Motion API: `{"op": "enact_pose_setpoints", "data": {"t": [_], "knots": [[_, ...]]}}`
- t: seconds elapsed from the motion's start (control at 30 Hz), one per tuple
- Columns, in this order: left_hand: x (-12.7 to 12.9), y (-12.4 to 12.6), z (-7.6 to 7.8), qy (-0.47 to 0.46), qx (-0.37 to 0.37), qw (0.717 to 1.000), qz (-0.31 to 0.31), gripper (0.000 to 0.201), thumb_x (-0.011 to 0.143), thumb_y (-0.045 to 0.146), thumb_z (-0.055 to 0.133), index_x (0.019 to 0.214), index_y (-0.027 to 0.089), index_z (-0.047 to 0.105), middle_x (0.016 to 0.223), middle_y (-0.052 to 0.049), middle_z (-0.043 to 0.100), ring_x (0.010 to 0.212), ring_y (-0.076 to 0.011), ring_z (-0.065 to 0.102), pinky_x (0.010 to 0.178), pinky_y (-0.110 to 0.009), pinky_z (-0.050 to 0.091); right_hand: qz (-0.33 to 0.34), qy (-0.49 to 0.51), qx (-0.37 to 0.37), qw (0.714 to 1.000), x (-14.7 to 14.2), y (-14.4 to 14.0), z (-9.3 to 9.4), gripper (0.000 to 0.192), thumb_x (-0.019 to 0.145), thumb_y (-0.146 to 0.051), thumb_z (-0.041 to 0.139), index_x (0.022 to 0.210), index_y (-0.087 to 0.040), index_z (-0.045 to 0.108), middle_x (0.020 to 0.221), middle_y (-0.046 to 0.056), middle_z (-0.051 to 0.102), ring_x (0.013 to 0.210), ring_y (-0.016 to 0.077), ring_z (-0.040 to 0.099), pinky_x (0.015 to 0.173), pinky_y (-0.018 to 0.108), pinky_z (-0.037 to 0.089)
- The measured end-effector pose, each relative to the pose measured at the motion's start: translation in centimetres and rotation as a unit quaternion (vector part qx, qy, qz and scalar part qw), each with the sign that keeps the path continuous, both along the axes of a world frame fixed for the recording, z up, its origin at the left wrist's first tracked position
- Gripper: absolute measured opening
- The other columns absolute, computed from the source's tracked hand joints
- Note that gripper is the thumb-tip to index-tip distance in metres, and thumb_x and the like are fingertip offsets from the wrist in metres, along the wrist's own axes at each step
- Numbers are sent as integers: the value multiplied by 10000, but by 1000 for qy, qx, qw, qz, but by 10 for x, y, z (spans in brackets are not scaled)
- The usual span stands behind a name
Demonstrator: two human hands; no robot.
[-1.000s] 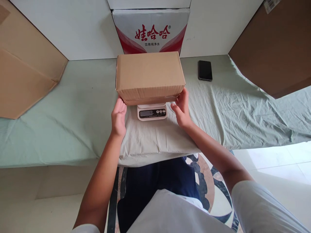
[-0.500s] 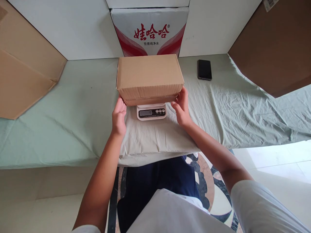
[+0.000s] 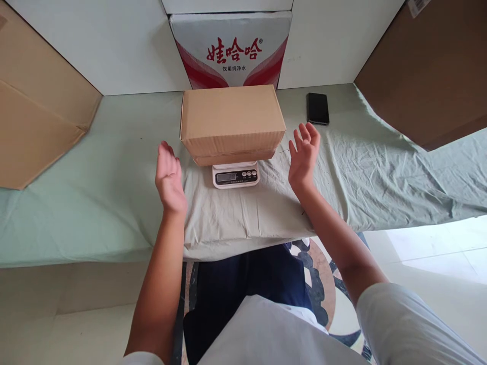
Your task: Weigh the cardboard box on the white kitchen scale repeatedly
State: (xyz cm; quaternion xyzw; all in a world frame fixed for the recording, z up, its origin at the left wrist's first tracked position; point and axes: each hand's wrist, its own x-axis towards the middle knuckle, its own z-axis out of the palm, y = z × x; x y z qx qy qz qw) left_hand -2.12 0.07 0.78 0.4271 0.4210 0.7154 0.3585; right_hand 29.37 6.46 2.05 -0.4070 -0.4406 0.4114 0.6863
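At the centre of the frame a closed cardboard box (image 3: pixel 232 121) sits on a small white scale (image 3: pixel 235 175), which rests on a pale green sheet (image 3: pixel 95 167). The left hand (image 3: pixel 169 178) and the right hand (image 3: pixel 303 154) flank the box — both spread loose, fingers released, palms facing inward, gripping nothing. Neither touches the cardboard — each is clear of its side. A dark phone (image 3: pixel 317 108) lies at upper right.

Left grip (image 3: pixel 170 177), right grip (image 3: pixel 303 154) — spread, empty.
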Motion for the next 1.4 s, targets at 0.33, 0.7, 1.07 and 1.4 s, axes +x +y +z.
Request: {"op": "enact_pose_setpoints", "data": {"t": [0.33, 0.7, 1.07, 1.4], "knots": [[-6, 2, 1, -21, -4, 1000, 17, 801, 734, 298, 531, 1531, 220, 524, 1742, -39, 363, 1630, -175, 315, 1328, -352, 301, -17, 133, -111, 985, 3, 11, -2, 389, 831, -584, 567, 1136, -345, 596, 1422, 7, 617, 1468, 258, 550, 1252, 546, 411], [-6, 2, 2, -25, -14, 999, 25, 824, 718, 341, 545, 1532, 211, 522, 1740, -52, 374, 1647, -223, 280, 1353, -405, 238, -18, 141, -120, 983, 1, 13, -3, 333, 845, -550, 545, 1083, -330, 623, 1336, 5, 650, 1390, 248, 603, 1192, 522, 471], [-6, 2, 1, -18, -12, 1000, 16, 791, 764, 351, 531, 1546, 228, 504, 1748, -38, 360, 1658, -223, 246, 1365, -425, 191, -6, 149, -131, 980, 1, 12, -2, 334, 841, -553, 530, 1047, -308, 626, 1280, 15, 657, 1327, 246, 629, 1189, 516, 473], [-5, 3, 3, -16, -23, 999, 20, 797, 748, 378, 548, 1531, 237, 515, 1742, -46, 372, 1647, -223, 280, 1358, -419, 217, 1, 162, -141, 977, -1, 12, 1, 326, 839, -519, 529, 1039, -284, 636, 1227, 25, 660, 1257, 241, 659, 1163, 495, 492]]}}
